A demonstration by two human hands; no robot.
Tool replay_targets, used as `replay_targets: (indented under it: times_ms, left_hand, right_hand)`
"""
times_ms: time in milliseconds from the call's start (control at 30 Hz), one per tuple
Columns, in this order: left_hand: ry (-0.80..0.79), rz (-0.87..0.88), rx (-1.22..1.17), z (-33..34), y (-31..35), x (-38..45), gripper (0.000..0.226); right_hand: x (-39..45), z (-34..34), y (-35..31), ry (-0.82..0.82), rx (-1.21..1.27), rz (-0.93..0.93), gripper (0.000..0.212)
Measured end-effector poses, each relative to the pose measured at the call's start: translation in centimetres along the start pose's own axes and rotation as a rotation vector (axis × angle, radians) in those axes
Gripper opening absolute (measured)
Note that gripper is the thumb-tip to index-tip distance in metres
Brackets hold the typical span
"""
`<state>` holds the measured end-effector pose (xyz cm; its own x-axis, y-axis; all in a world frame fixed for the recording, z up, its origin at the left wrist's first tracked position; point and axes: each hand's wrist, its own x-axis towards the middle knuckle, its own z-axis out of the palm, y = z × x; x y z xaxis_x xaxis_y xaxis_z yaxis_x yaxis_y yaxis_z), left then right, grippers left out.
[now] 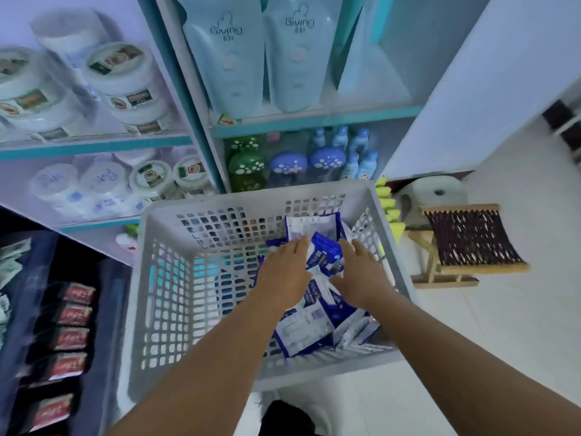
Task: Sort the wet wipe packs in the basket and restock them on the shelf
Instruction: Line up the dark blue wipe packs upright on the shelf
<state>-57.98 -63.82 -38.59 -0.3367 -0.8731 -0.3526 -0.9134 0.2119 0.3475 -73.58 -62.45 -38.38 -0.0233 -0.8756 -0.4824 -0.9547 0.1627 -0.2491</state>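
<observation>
Blue-and-white wet wipe packs (pixel 314 325) lie heaped in the right half of the grey basket (pixel 163 294). They look soft, light and slick-filmed, likely best pinched across a flat side. Inside the basket, the left hand (pixel 284 275) and right hand (pixel 361 278) hover spread, each grip holding nothing. Forearms hide several packs; labels blur.

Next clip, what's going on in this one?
A person is reaching both hands into a grey plastic basket that holds a loose pile of blue-and-white wet wipe packs. The left hand and right hand lie with fingers spread on the pile, either side of one blue pack, with no firm grip yet. The basket stands before shelves of baby goods. No pack has visibly left it.
</observation>
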Motion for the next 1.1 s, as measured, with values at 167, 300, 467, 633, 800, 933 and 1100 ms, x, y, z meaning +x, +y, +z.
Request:
replay_targets:
  times_ms: [167, 300, 467, 633, 800, 933, 1100]
  left_hand:
    - [-0.013, 0.1, 0.033, 2.7, -0.6, 5.1, 0.074]
    - [-0.012, 0.156, 0.075, 4.7, -0.9, 8.4, 0.082]
    - [0.027, 0.21, 0.066, 6.8, -1.4, 11.2, 0.064]
    - [0.053, 0.002, -0.191, 7.6, -3.2, 10.5, 0.022]
    - [0.3, -0.314, -0.489, 5.9, -5.5, 7.7, 0.02]
    - [0.339, -0.516, -0.728, 5.0, -7.3, 5.6, 0.026]
    - [0.301, -0.655, -1.111, 6.2, -8.9, 3.5, 0.014]
  right_hand:
    - [4.1, 2.1, 0.8, -0.034, 0.026, 0.076, 0.067]
    - [6.6, 3.5, 1.7, -0.009, 0.015, 0.07, 0.064]
    - [9.1, 5.6, 3.4, 0.033, -0.03, -0.014, 0.061]
    - [8.7, 5.3, 3.4, 0.174, 0.159, -0.028, 0.053]
    - [6.6, 3.3, 1.3, 0.448, 0.593, -0.005, 0.03]
    - [6.2, 3.2, -0.3, 0.437, 0.883, 0.069, 0.017]
    - [7.0, 6.2, -1.4, 0.271, 1.03, 0.18, 0.034]
